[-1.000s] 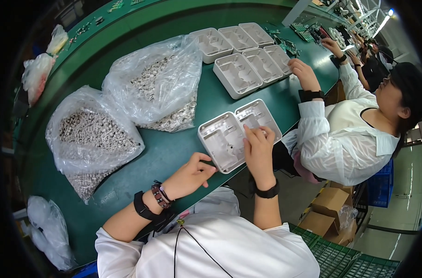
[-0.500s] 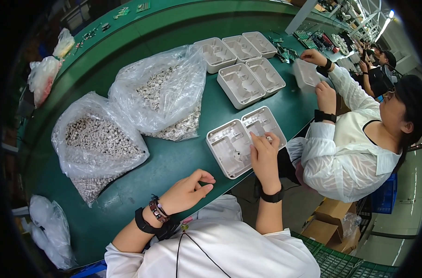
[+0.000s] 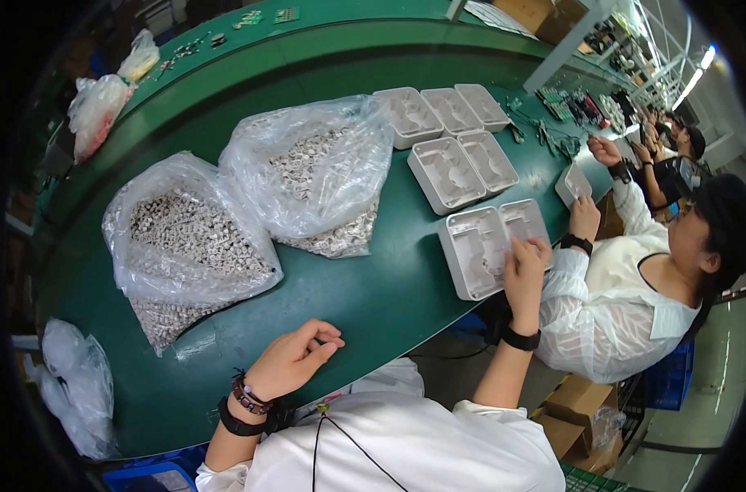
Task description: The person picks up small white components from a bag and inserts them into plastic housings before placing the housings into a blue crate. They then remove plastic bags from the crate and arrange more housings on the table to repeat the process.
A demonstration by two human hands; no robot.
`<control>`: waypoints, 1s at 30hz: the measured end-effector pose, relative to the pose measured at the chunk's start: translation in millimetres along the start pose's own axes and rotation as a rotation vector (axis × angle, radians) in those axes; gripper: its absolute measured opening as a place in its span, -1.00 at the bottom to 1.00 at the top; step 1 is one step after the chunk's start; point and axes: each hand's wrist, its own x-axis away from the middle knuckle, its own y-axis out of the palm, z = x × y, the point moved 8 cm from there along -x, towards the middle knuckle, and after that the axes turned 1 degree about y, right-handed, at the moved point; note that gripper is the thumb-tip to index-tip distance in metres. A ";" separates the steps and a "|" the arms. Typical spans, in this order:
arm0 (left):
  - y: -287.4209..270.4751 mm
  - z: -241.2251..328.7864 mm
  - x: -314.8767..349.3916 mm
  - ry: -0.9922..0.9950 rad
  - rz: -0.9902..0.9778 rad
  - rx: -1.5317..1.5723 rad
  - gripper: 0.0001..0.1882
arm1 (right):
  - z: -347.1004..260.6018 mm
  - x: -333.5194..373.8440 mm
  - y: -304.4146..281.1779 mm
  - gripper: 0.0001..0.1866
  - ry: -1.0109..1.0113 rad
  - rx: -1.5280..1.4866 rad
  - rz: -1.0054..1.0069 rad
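Two white plastic housings (image 3: 477, 277), open trays with moulded ribs inside, stand side by side near the bench's front edge. My right hand (image 3: 525, 279) reaches over the near end of the right-hand one, fingers bent down on its wall; the fingertips are slightly smeared and partly hidden. Over the front of the green bench, my left hand (image 3: 295, 358) hovers or rests with loosely curved fingers, thumb apart, nothing in it. Beyond it stand two clear plastic bags, the left one (image 3: 135, 271) and the right one (image 3: 340, 156), full of small whitish parts.
Several more white housings (image 3: 447, 182) stand in rows behind the near pair. At right a co-worker (image 3: 627, 287) holds another housing (image 3: 570, 187). Green circuit boards (image 3: 545, 135) lie past them. Cardboard boxes (image 3: 582, 406) stand on the floor.
The near pair of housings has slid right along the bench with my right hand on it. My left hand stays empty. The co-worker's housing has come down toward the bench. The view has shifted.
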 end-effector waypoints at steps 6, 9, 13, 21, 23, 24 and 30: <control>-11.9 0.8 9.6 0.023 0.084 0.126 -0.79 | -11.0 -90.1 -9.5 -0.70 -0.107 0.089 0.043; -16.6 12.6 11.9 0.076 0.096 0.066 -0.78 | 17.8 -146.9 38.8 -0.72 -0.168 0.076 0.032; -40.2 11.6 48.4 0.125 0.259 -0.072 -0.73 | 12.6 -168.6 78.0 -0.71 -0.197 0.083 -0.044; -47.8 -61.1 129.1 0.272 0.714 0.115 -0.69 | -108.4 -117.9 47.6 -0.67 -0.496 0.304 -0.072; -41.2 -67.0 168.5 0.245 0.883 0.097 -0.70 | -145.3 -107.6 30.5 -0.65 -0.551 0.330 -0.009; -32.7 -65.5 188.1 0.234 0.939 0.090 -0.70 | -161.4 -105.2 20.1 -0.65 -0.578 0.334 0.013; 24.5 -62.7 340.3 0.099 1.375 0.009 -0.77 | -290.6 -77.8 -0.5 -0.62 -0.844 0.198 0.037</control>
